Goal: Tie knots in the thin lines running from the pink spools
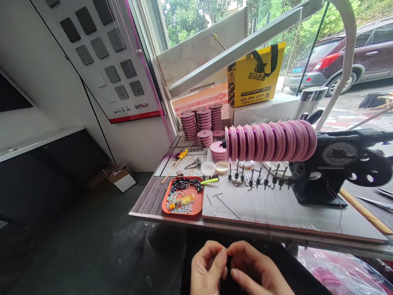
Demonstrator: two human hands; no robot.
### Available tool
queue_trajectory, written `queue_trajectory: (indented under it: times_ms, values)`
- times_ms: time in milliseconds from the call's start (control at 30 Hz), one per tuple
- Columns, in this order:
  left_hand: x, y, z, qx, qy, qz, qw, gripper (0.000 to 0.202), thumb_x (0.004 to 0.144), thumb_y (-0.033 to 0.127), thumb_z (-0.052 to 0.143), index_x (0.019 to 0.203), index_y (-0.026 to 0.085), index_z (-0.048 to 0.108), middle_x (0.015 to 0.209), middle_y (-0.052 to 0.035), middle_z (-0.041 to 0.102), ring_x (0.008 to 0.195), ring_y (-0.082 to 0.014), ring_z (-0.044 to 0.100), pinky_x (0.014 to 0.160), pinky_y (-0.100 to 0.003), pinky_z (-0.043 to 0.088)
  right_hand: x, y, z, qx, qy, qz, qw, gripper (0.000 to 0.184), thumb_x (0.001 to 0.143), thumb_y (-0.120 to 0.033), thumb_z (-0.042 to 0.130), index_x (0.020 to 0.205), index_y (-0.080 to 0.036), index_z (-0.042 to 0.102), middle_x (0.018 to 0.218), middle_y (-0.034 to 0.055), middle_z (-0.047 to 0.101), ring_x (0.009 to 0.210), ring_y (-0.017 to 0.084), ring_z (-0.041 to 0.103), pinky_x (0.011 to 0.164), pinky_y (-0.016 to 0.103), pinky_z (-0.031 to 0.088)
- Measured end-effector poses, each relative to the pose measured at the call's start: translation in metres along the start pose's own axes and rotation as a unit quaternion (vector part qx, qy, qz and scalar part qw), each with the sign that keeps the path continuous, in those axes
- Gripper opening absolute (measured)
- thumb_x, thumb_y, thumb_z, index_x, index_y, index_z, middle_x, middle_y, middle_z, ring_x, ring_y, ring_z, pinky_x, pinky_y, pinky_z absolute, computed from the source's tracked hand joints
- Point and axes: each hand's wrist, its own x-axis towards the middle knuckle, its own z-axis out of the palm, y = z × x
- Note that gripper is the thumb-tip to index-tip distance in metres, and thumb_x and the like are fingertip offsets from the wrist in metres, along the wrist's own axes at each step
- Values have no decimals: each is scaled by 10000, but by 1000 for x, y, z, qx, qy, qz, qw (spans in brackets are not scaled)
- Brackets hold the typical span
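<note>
My left hand (207, 268) and my right hand (256, 270) are low in the view, below the table's front edge, fingertips pinched together and meeting at one spot. What they pinch is too small to make out. Above them, a row of pink spools (270, 141) sits on the shaft of a black hand-crank winder (334, 168). Thin lines run down from the spools past a row of black pegs (259, 178) across a grey board (276, 209).
An orange tray (167, 200) with small black and white parts and a yellow tool lies at the table's left. Stacks of pink spools (201, 123) stand behind, with two small white cups (215, 168), a yellow bag (254, 76), and a white lamp arm (239, 45) overhead.
</note>
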Motion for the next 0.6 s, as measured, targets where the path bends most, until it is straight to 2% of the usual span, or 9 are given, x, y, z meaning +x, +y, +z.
queue_trajectory:
  times_ms: [67, 100, 267, 333, 400, 467, 533, 600]
  values:
    - [1, -2, -2, -15, -1, -31, 999, 390, 498, 505, 832, 586, 147, 704, 478, 44, 470, 422, -45, 365, 454, -177, 275, 0, 7, 3, 28, 24, -3, 999, 358, 808, -533, 564, 940, -201, 549, 723, 12, 594, 646, 164, 529, 580, 257, 405]
    - [2, -4, -3, -7, -5, -27, 1000, 396, 510, 516, 821, 590, 146, 704, 474, 42, 468, 420, -49, 359, 450, -181, 270, 0, 10, 4, 38, 36, -7, 999, 363, 810, -533, 560, 965, -205, 537, 708, 6, 595, 635, 163, 532, 575, 258, 402]
    - [3, -8, -5, 128, -32, 85, 988, 361, 524, 488, 812, 570, 142, 722, 551, -1, 530, 473, -77, 359, 468, -210, 276, -2, 13, 6, 25, 68, -21, 997, 403, 803, -495, 570, 1091, -228, 483, 653, -18, 600, 633, 175, 580, 622, 282, 437]
    - [4, -9, -5, 142, -28, 106, 984, 346, 521, 471, 818, 532, 138, 723, 586, -16, 549, 497, -83, 382, 484, -210, 290, -2, 11, 5, 5, 66, -21, 998, 405, 791, -483, 582, 1091, -226, 490, 643, -17, 602, 620, 176, 585, 628, 289, 448]
    - [4, -9, -5, 109, -26, 83, 990, 352, 524, 469, 822, 511, 135, 710, 550, -7, 537, 497, -82, 399, 491, -202, 304, -2, 10, 5, -4, 59, -23, 998, 412, 788, -466, 586, 1103, -225, 477, 647, -16, 607, 606, 170, 576, 609, 282, 438]
    - [3, -8, -3, 40, -22, 27, 999, 353, 506, 460, 840, 526, 136, 702, 482, 20, 508, 461, -67, 401, 478, -188, 309, -3, 9, 4, 0, 59, -26, 998, 403, 805, -446, 569, 1120, -223, 453, 658, -17, 606, 595, 159, 555, 585, 271, 413]
    - [3, -7, -1, -38, -3, -31, 999, 338, 469, 421, 870, 544, 137, 704, 445, 41, 498, 413, -43, 398, 447, -166, 307, -4, 9, 4, 8, 61, -34, 998, 367, 839, -435, 529, 1121, -218, 440, 654, -22, 595, 592, 151, 532, 578, 264, 391]
    - [2, -6, 2, -95, 23, -55, 994, 332, 422, 377, 897, 551, 133, 712, 451, 41, 526, 390, -31, 425, 424, -149, 319, -5, 9, 5, 13, 59, -39, 997, 309, 864, -435, 494, 1080, -220, 448, 632, -30, 577, 597, 148, 513, 587, 262, 380]
